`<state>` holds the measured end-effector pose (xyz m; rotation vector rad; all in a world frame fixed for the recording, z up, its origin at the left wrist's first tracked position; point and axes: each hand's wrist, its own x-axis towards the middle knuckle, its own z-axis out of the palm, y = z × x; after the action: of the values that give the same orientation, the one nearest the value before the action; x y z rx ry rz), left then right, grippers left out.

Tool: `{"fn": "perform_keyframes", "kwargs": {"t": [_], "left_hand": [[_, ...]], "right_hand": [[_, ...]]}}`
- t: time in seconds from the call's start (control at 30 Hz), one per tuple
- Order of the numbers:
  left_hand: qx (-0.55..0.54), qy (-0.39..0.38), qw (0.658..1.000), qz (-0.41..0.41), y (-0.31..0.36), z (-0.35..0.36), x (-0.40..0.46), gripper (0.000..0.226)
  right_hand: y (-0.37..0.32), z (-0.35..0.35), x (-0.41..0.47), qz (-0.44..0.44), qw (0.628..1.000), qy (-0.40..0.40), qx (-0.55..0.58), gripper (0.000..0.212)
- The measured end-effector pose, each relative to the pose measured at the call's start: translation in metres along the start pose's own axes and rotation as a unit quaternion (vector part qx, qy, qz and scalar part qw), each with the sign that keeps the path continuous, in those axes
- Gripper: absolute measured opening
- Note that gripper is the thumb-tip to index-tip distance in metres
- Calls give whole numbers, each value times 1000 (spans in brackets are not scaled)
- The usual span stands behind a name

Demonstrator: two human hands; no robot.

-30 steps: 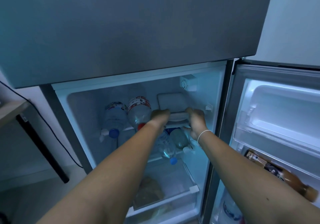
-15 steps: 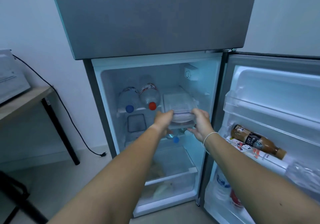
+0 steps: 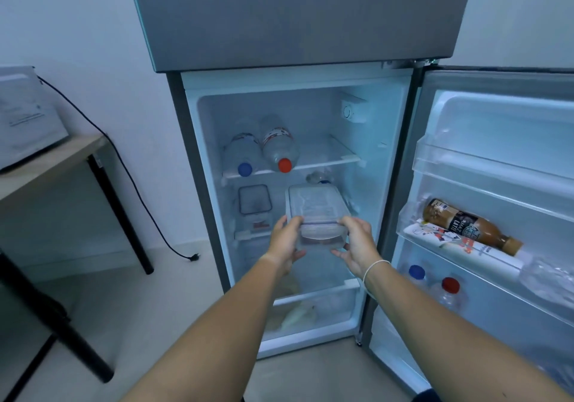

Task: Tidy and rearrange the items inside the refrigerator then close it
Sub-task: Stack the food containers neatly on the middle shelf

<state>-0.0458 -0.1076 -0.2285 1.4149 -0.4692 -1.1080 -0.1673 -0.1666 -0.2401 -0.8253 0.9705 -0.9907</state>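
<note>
The refrigerator (image 3: 202, 215) stands open, its door (image 3: 497, 115) swung to the right. A clear lidded container (image 3: 315, 212) is held in front of the middle shelf. My left hand (image 3: 284, 243) grips its left end and my right hand (image 3: 357, 244) grips its right end. On the top shelf (image 3: 329, 157) lie two bottles, one with a blue cap (image 3: 243, 157) and one with a red cap (image 3: 279, 148). A second lidded container (image 3: 254, 202) sits at the left of the middle shelf. A further bottle (image 3: 318, 178) peeks out behind the held container.
The door shelf holds a brown coffee bottle (image 3: 469, 226) lying on a white carton (image 3: 459, 246); two capped bottles (image 3: 433, 283) stand in the rack below. The crisper drawer (image 3: 310, 311) holds pale produce. A wooden table (image 3: 52, 160) with a microwave (image 3: 25, 115) stands left, its cable trailing on the floor.
Both hands have drawn the clear container off the top shelf's right side and lowered it to middle-shelf height. The view has pulled back from the refrigerator.
</note>
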Motion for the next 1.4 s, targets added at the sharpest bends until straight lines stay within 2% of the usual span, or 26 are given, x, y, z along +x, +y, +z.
{"fn": "perform_keyframes", "kwargs": {"t": [0.27,0.43,0.6,0.83,0.93,1.17,1.4], "left_hand": [[-51,27,998,-11,-24,-37,41,81],[-66,76,995,-5,-27,-54,63,54],[-70,117,990,20,-18,-64,82,52],[-62,150,986,37,1,-72,93,52],[-69,155,985,42,5,-72,96,50],[-62,149,984,73,19,-74,109,53],[-42,142,986,77,24,-77,142,61]], "right_hand": [[37,29,24,34,999,-5,-19,31],[56,53,53,44,999,-15,-27,31],[63,77,83,46,998,-30,-33,26],[54,102,102,26,997,-42,-63,36],[56,108,109,16,997,-37,-60,44],[53,121,123,16,998,-41,-37,45],[53,134,150,-5,996,-58,-66,53]]}}
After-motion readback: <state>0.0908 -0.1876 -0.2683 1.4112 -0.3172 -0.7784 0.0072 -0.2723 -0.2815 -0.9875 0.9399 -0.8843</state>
